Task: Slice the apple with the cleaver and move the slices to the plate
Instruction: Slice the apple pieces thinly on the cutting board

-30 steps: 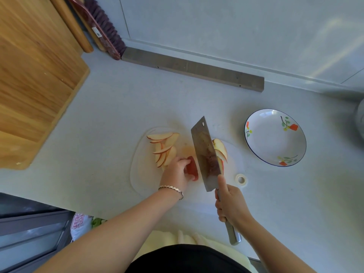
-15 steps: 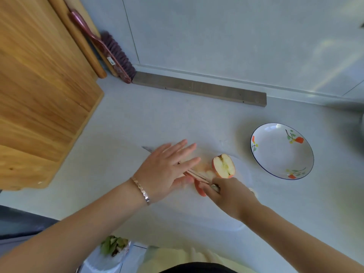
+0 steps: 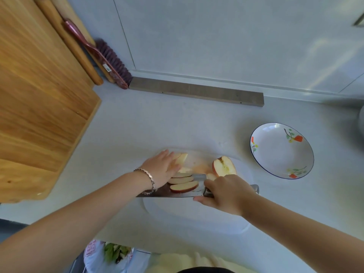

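Note:
My right hand (image 3: 226,191) grips the handle of the cleaver (image 3: 167,192), whose blade lies flat and carries several apple slices (image 3: 183,183). My left hand (image 3: 162,167) lies with straight fingers over more slices, touching them beside the blade. An apple half (image 3: 224,166) stands cut face up on the clear cutting mat (image 3: 197,211), just behind my right hand. The white plate (image 3: 281,150) with flower prints sits to the right with nothing on it.
A large wooden board (image 3: 39,95) lies at the left. A rolling pin (image 3: 69,40) and a brush (image 3: 106,58) lean against the back wall beside a grey bar (image 3: 197,91). Below the counter edge hangs a bag with greens (image 3: 110,255).
The cleaver went from upright cutting to lying flat under slices. My left hand let go of the apple piece, flattened, and now touches slices beside the blade, which shows more slices.

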Demonstrator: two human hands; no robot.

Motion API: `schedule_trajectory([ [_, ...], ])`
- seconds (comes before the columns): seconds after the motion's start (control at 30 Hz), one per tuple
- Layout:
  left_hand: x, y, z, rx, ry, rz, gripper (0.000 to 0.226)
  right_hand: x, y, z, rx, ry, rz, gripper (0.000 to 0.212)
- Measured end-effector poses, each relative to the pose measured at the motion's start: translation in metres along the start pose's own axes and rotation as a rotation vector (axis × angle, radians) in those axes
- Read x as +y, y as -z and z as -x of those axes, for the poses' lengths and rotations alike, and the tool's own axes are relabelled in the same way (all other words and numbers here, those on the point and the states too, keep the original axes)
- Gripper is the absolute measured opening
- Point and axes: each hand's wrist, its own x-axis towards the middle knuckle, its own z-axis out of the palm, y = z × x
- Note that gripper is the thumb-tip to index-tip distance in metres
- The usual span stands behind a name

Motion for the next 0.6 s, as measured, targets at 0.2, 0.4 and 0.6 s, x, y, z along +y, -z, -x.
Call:
schedule_trajectory([
  [0.2,0.007,-0.012,0.004,-0.141,-0.217,-0.143,0.097,0.013,-0.002,0.0,0.066,0.037,0.057,0.073],
  [0.4,0.002,-0.02,-0.018,-0.129,-0.134,-0.117,0.068,0.021,-0.004,-0.002,0.156,0.077,0.104,0.054],
  [0.6,-0.008,-0.027,-0.037,-0.11,-0.028,-0.154,0.058,0.03,-0.02,0.01,0.393,0.168,0.135,0.073],
])
